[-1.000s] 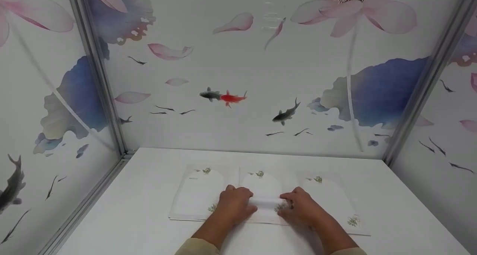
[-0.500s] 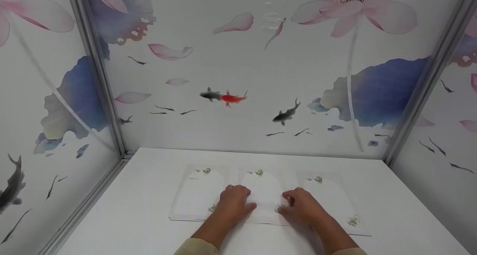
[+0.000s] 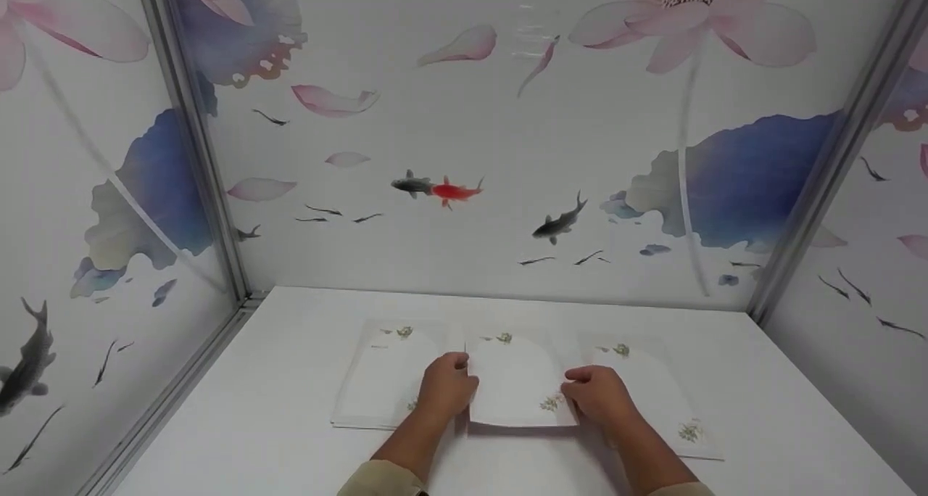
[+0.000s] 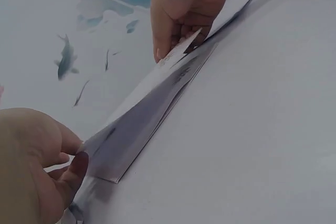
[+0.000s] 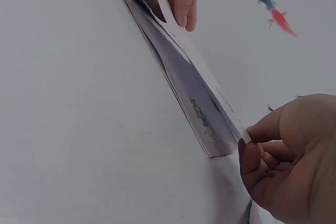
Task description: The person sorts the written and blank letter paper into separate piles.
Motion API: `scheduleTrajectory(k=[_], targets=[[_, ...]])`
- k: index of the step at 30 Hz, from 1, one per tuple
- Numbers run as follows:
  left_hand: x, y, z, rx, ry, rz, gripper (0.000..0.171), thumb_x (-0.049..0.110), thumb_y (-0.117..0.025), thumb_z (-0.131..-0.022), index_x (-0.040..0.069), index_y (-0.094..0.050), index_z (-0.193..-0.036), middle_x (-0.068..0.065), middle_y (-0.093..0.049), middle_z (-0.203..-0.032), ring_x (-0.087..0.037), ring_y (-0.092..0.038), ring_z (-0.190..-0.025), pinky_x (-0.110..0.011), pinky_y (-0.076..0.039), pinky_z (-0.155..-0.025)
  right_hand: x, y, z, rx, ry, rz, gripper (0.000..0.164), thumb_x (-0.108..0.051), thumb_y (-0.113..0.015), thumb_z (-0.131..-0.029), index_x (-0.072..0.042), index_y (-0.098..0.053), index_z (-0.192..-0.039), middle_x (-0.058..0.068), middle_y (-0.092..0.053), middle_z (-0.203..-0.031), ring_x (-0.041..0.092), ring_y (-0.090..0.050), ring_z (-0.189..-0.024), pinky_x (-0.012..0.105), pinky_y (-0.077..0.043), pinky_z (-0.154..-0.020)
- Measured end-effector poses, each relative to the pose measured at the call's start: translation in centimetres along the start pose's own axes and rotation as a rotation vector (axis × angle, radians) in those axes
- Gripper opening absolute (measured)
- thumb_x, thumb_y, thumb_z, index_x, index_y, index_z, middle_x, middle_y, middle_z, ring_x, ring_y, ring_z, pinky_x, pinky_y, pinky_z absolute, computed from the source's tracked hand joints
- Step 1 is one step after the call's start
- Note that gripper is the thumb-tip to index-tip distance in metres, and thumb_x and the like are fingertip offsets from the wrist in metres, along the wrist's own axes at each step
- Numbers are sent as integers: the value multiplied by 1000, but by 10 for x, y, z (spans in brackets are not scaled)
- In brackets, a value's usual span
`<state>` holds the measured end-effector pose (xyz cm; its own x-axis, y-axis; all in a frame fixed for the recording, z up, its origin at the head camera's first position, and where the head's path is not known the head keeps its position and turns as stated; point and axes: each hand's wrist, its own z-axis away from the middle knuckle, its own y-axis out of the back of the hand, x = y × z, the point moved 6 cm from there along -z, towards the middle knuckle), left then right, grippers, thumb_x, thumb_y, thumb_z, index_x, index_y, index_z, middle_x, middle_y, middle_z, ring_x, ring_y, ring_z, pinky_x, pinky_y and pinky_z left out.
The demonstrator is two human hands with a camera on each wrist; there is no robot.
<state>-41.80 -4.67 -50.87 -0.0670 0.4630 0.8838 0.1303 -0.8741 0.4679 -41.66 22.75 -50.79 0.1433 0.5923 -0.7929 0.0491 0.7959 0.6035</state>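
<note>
A white sheet of paper (image 3: 507, 387) with small green plant prints is held slightly above the table between the two hands, its near edge raised over a shadow. My left hand (image 3: 446, 387) pinches its left edge. On the opposite edge, the thumb and fingers of my right hand (image 3: 602, 394) pinch the paper. Both wrist views show printed paper (image 5: 197, 111) lying beneath the lifted sheet. To the left lies a similar paper stack (image 3: 380, 380), partly covered by the left hand; another paper stack (image 3: 652, 409) lies to the right, partly behind the right hand.
The white table (image 3: 290, 467) is bounded by a back panel (image 3: 464, 264) and side panels printed with lotus flowers and fish. Metal posts (image 3: 206, 170) stand at the corners.
Earlier, both hands worked at a bowed middle sheet, then it lay flatter. Now the hands have parted to its side edges, and its near edge is lifted off the table.
</note>
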Motion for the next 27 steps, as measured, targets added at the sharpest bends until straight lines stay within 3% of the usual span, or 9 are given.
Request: scheduleTrajectory(k=[6, 11, 14, 17, 21, 27], targets=[[2, 1, 5, -7, 1, 23, 38, 12, -73, -97, 8, -70, -135, -10, -72, -135, -35, -63, -137, -53, -52, -116, 2, 2, 1, -12, -52, -56, 34, -16, -69, -101, -4, -74, -131, 19, -70, -133, 31, -65, -122, 46, -57, -104], [0, 4, 2, 1, 9, 52, 35, 14, -74, -96, 9, -73, -131, -9, -73, -132, -31, -66, -130, -50, -56, -110, 4, 2, -1, -17, -96, -177, 35, -17, -69, -102, -7, -72, -135, 16, -69, -130, 26, -64, -111, 30, -59, -87], [0, 4, 1, 5, 5, 77, 33, 16, -74, -96, 10, -74, -129, -8, -73, -130, -28, -67, -125, -47, -58, -105, 5, 4, -1, -8, -95, -223, 36, -18, -69, -102, -7, -71, -136, 15, -70, -129, 22, -66, -105, 26, -59, -79], [5, 1, 0, 0, -42, 98, 32, 15, -73, -97, 10, -75, -129, -9, -74, -129, -25, -70, -119, -42, -61, -98, 7, 10, 1, 2, -73, -234, 37, -18, -69, -103, -6, -70, -138, 16, -71, -130, 20, -69, -102, 26, -59, -79], [16, -13, 3, -17, -102, 128, 32, 11, -71, -98, 10, -74, -130, -8, -75, -128, -20, -73, -110, -36, -63, -90, 17, 27, 1, 2, -84, -274, 39, -20, -67, -105, -6, -68, -141, 18, -68, -135, 19, -69, -104, 26, -60, -81], [37, -53, 16, -57, -109, 163, 36, 11, -73, -96, 13, -73, -132, -9, -71, -136, -20, -74, -113, -38, -64, -95, 48, 69, 1, -22, -127, -365, 49, -24, -68, -106, -4, -59, -150, 20, -61, -149, 16, -68, -103, 27, -62, -83]])
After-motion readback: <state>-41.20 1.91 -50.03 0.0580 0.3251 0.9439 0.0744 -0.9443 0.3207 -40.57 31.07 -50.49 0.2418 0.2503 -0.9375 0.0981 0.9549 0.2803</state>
